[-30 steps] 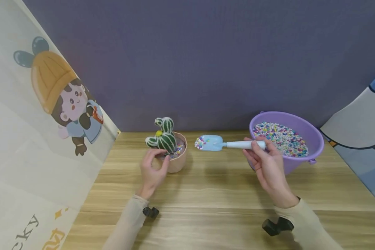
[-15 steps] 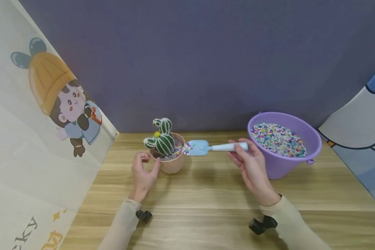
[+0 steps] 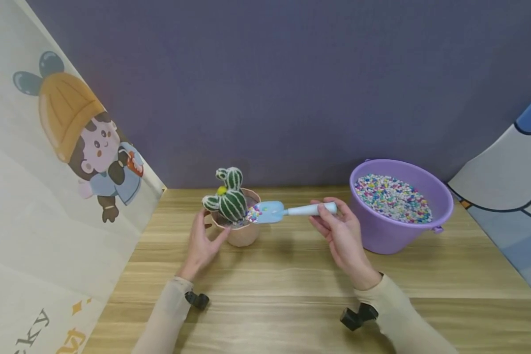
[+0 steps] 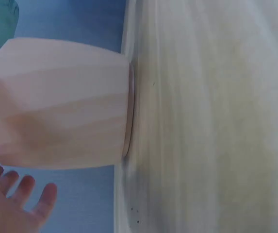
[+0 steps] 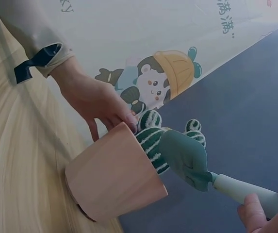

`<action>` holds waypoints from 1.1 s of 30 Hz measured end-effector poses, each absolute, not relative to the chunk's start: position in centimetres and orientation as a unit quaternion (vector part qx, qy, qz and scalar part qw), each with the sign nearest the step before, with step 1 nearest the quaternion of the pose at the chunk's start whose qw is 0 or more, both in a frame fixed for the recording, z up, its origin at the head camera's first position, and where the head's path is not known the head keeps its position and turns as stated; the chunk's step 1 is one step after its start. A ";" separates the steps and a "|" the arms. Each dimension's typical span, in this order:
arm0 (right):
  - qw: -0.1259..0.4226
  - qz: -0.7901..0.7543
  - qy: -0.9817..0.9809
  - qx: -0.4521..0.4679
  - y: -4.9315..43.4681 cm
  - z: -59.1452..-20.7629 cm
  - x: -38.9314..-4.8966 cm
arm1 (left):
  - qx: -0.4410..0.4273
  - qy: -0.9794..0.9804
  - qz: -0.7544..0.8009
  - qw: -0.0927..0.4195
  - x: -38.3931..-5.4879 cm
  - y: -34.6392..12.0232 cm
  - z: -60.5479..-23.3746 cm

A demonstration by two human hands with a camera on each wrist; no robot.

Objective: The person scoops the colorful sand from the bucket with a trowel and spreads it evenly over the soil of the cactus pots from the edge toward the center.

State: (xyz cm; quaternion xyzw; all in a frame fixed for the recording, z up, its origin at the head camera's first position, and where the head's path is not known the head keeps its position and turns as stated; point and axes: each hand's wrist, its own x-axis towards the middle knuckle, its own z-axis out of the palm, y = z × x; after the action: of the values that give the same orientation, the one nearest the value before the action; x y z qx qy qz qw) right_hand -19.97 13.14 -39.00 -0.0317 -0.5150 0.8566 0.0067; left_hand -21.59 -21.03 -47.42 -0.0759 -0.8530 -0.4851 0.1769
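Note:
A knitted cactus (image 3: 232, 204) with white stripes and a yellow tuft stands in a pale pink pot (image 3: 242, 237) on the left. My left hand (image 3: 202, 246) is spread at the pot's left side, thumb by the front rim; in the left wrist view its fingers (image 4: 45, 201) are loosely bent close to the pot's wall. My right hand (image 3: 342, 236) grips the white handle of a light blue trowel (image 3: 272, 212). Colored beads (image 3: 254, 213) lie on the trowel's tip, which reaches over the pot's right rim. Contact between left fingers and rim is hard to tell.
A purple bucket (image 3: 382, 238) filled with multicolored beads (image 3: 394, 197) stands on the right of the wooden table (image 3: 265, 295). A dark blue panel (image 3: 292, 88) closes off the back. A white sheet with a cartoon figure (image 3: 99, 142) hangs at the left.
The trowel, held in my right hand, has moved left from beside the bucket to over the pot's rim. My left hand has drawn back from the cactus base to the pot's left side.

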 end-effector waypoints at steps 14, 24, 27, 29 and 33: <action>0.027 0.829 -0.559 -0.007 10.8 -39.5 -20.6 | -0.117 -0.870 -0.457 0.148 -22.8 -21.8 -47.4; 0.072 0.788 -0.610 0.038 10.1 -39.4 -20.6 | -0.084 -0.881 -0.442 0.144 -22.5 -21.2 -47.2; 0.079 0.778 -0.621 0.051 10.1 -39.3 -20.6 | -0.081 -0.883 -0.438 0.148 -22.4 -21.1 -47.2; 0.082 0.773 -0.627 0.058 10.0 -39.2 -20.5 | -0.076 -0.883 -0.437 0.152 -22.3 -20.9 -47.2; 0.085 0.766 -0.634 0.067 10.0 -39.1 -20.5 | -0.065 -0.883 -0.436 0.159 -22.1 -20.5 -47.2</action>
State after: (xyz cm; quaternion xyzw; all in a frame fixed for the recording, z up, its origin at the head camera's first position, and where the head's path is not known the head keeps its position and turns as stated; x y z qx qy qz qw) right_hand -20.46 10.00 -39.11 0.0665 -0.6336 0.7661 0.0853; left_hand -22.11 -20.46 -47.16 -0.0650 -0.8834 -0.4360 0.1587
